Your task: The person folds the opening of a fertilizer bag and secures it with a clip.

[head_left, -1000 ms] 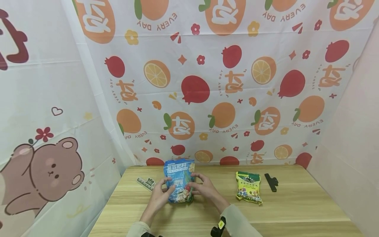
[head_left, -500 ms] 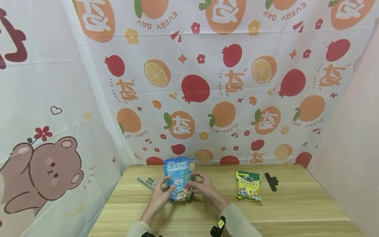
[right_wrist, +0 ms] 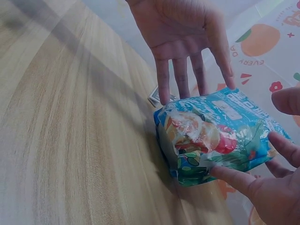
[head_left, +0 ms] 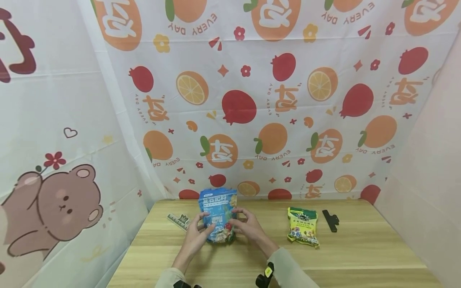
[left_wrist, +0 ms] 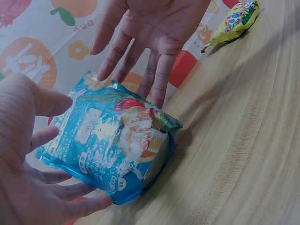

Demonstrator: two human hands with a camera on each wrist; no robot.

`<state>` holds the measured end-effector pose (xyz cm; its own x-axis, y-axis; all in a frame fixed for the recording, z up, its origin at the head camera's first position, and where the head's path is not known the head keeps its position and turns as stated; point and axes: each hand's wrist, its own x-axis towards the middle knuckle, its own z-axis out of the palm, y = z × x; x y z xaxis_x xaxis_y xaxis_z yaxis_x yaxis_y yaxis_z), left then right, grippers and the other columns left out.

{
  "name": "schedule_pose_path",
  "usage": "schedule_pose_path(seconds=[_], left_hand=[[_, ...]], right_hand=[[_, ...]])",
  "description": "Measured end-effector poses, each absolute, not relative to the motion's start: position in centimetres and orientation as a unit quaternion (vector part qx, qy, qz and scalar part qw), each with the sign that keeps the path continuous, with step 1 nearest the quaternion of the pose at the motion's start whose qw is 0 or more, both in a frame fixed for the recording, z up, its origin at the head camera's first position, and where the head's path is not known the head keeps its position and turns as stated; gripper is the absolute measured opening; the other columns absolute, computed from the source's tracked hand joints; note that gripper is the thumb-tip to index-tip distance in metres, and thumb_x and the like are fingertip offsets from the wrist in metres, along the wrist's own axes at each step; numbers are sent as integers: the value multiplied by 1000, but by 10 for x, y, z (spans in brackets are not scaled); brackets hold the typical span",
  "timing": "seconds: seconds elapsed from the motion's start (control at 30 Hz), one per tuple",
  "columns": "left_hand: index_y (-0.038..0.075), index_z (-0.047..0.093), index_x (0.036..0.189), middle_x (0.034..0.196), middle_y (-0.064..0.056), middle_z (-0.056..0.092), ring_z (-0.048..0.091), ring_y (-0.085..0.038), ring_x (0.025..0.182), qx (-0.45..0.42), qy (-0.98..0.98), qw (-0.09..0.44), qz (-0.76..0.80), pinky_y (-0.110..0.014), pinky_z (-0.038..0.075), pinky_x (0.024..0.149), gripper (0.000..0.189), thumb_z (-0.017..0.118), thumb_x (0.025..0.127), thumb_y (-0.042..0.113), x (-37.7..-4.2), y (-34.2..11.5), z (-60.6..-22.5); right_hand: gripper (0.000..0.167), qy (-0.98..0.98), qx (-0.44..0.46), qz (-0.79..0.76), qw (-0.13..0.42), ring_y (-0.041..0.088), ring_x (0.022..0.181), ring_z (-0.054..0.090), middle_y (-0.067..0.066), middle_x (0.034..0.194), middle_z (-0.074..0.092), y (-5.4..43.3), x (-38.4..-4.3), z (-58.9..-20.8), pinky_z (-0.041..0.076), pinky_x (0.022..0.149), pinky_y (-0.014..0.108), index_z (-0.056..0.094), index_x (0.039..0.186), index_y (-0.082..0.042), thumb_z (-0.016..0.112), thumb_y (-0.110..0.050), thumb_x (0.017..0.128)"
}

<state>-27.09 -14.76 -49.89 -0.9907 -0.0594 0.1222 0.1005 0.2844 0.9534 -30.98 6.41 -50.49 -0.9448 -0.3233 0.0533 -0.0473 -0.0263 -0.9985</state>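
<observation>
Between my two hands stands a blue resealable pouch [head_left: 218, 212], nearly upright, printed with white characters and pictures of vegetables. My left hand [head_left: 193, 239] touches its left side; in the left wrist view those fingers [left_wrist: 70, 190] stretch along the pouch's edge. Opposite, my right hand [head_left: 251, 229] touches the right side with extended fingers, and its index fingertip reaches the pouch's lower corner [right_wrist: 194, 168] in the right wrist view. Both thumbs seem apart from the pouch in the wrist views. Whether its base fully rests on the wood is hard to tell.
A yellow-green packet [head_left: 303, 228] lies right of my hands, with a black clip [head_left: 330, 221] beyond it. Partly behind my left hand is a clip with piano-key print [head_left: 178, 221]. The wooden table [head_left: 360, 256] meets a fruit-print curtain [head_left: 259, 172] at the back.
The pouch's top edge has risen slightly and its base has shifted a little away from me. Both hands stay at its sides, almost unmoved. The other things lie as before.
</observation>
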Motion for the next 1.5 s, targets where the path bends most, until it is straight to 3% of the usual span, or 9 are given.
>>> schedule_pose_path(seconds=[0.83, 1.1, 1.5], left_hand=[[7, 54, 136, 157, -26, 36, 46, -59, 134, -15, -783, 74, -618, -62, 53, 97, 48, 71, 93, 16, -273, -146, -506], [4, 59, 127, 153, -29, 40, 48, -58, 131, -17, -772, 95, -629, -61, 52, 100, 38, 72, 92, 12, -273, -143, -513], [1, 62, 122, 149, -27, 43, 53, -51, 129, -7, -763, 118, -635, -50, 56, 98, 33, 71, 91, 7, -275, -140, -514]], right_hand=[[48, 687, -135, -710, 77, 37, 127, 60, 32, 145, 49, 64, -313, -509, 54, 100, 57, 53, 137, -3, 68, -24, 97], [47, 681, -130, -717, 71, 29, 119, 63, 32, 142, 51, 64, -313, -510, 55, 99, 57, 54, 136, -3, 69, -25, 97], [42, 675, -131, -724, 54, 17, 108, 64, 26, 140, 51, 64, -314, -510, 59, 94, 49, 55, 131, 2, 69, -20, 97]])
